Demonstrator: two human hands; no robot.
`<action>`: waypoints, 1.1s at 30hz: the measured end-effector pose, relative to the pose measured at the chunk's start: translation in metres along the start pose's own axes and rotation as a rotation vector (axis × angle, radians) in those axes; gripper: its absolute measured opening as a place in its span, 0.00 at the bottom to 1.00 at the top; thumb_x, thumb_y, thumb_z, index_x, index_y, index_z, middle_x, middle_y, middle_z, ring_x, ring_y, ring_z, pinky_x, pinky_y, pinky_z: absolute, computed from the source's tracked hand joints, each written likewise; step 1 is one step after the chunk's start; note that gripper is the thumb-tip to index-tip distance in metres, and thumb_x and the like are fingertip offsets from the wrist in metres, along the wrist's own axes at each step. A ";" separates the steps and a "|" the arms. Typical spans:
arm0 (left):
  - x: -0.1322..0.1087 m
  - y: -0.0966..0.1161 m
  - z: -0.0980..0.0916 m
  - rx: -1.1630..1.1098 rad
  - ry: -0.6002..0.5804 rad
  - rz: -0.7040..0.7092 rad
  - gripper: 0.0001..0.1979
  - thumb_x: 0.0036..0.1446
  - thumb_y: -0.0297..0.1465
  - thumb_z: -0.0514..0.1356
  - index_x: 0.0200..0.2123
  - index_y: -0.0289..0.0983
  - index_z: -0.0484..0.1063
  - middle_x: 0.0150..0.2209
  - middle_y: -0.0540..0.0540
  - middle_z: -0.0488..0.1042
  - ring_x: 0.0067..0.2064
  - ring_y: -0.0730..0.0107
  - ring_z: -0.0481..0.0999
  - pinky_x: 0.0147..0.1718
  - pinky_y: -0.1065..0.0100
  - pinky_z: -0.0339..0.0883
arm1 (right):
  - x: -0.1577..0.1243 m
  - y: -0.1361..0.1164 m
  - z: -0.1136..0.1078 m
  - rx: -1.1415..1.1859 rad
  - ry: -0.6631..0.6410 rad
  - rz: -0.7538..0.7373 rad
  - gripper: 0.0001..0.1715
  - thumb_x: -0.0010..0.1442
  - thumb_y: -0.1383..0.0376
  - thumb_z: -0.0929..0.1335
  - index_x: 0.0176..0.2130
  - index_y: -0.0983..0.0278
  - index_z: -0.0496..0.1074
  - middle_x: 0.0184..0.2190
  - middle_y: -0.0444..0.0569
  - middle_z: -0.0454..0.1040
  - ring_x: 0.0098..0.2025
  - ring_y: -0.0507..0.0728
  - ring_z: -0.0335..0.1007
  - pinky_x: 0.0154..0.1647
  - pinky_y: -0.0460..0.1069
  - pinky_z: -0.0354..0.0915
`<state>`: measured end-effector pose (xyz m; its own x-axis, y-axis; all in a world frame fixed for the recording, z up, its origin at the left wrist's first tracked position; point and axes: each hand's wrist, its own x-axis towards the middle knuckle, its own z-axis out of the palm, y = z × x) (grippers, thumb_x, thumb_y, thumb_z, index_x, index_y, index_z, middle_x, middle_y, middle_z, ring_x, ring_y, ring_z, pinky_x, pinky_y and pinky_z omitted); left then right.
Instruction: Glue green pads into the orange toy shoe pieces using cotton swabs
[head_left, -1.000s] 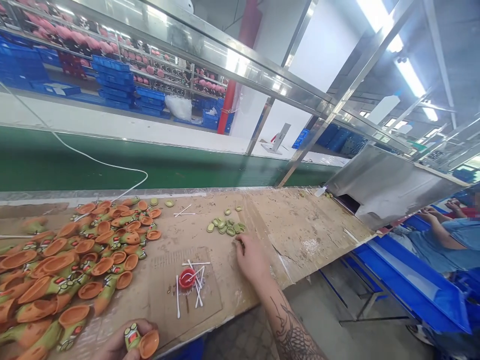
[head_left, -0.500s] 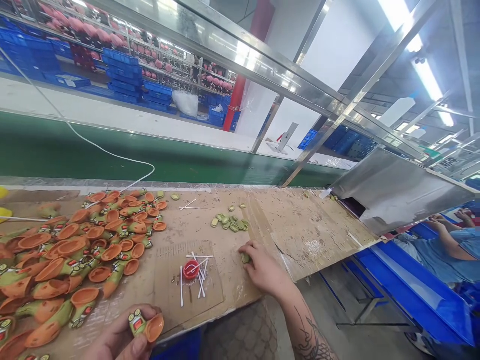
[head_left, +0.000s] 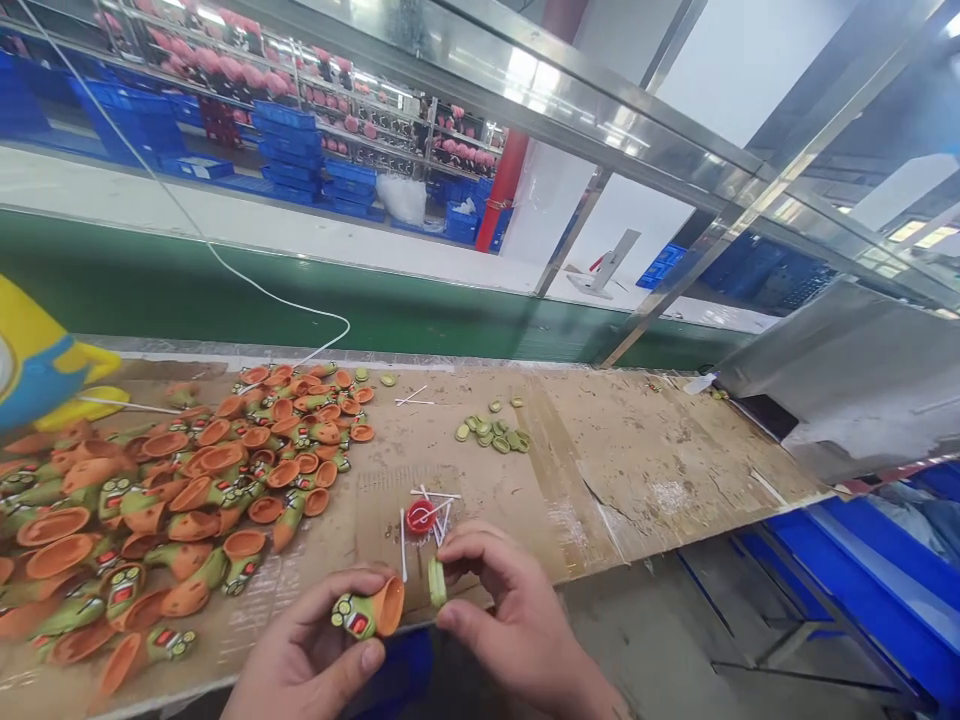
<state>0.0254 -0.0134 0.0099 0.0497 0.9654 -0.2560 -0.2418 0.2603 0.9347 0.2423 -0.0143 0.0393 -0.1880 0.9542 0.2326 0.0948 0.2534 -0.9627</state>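
Observation:
Between the thumb and fingers of my left hand (head_left: 319, 640) is a small green figurine (head_left: 369, 611) with round eyes, a red mouth and an orange hollow cup end turned right. My right hand (head_left: 517, 625) pinches a green oval piece (head_left: 436, 582) on edge, a short gap from the cup's opening. Just beyond both hands, a small red pot (head_left: 420, 516) sits on a cardboard square, with several cotton swabs (head_left: 403, 548) around it. Several more green oval pieces (head_left: 501, 442) lie in a cluster farther back.
A large heap of similar orange-and-green figurines (head_left: 202, 462) covers the left of the cardboard-topped table (head_left: 637, 460). At far left stands a yellow-and-blue object (head_left: 45, 350). Two crossed swabs (head_left: 412, 396) lie at the back. A metal housing (head_left: 862, 370) is on the right.
My right hand has come left from the table's middle, carrying the green oval piece up to the figurine. My left hand has raised the figurine and moved right. The view has shifted left.

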 end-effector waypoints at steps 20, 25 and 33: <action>0.011 -0.017 -0.028 0.249 -0.147 0.409 0.17 0.42 0.31 0.78 0.37 0.54 0.86 0.38 0.45 0.86 0.43 0.53 0.86 0.44 0.63 0.82 | 0.009 -0.008 0.029 -0.200 -0.064 -0.235 0.18 0.55 0.74 0.75 0.47 0.68 0.79 0.40 0.53 0.76 0.43 0.55 0.75 0.46 0.46 0.69; 0.011 -0.014 -0.023 0.202 -0.095 0.350 0.17 0.39 0.29 0.79 0.35 0.51 0.87 0.38 0.45 0.86 0.43 0.54 0.86 0.44 0.64 0.81 | 0.016 -0.010 0.030 -0.237 -0.117 -0.243 0.12 0.60 0.73 0.71 0.45 0.66 0.78 0.38 0.52 0.76 0.40 0.55 0.74 0.42 0.48 0.71; -0.004 -0.009 -0.005 -0.404 -0.237 -0.055 0.25 0.41 0.35 0.80 0.41 0.37 0.78 0.37 0.46 0.79 0.35 0.71 0.75 0.35 0.71 0.67 | 0.025 -0.004 0.013 -0.611 -0.279 -0.492 0.17 0.69 0.62 0.69 0.57 0.57 0.72 0.50 0.51 0.76 0.51 0.56 0.76 0.50 0.45 0.73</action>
<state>0.0224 -0.0193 0.0015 0.2818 0.9394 -0.1953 -0.5879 0.3300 0.7386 0.2242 0.0063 0.0469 -0.5744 0.6581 0.4868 0.4372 0.7494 -0.4973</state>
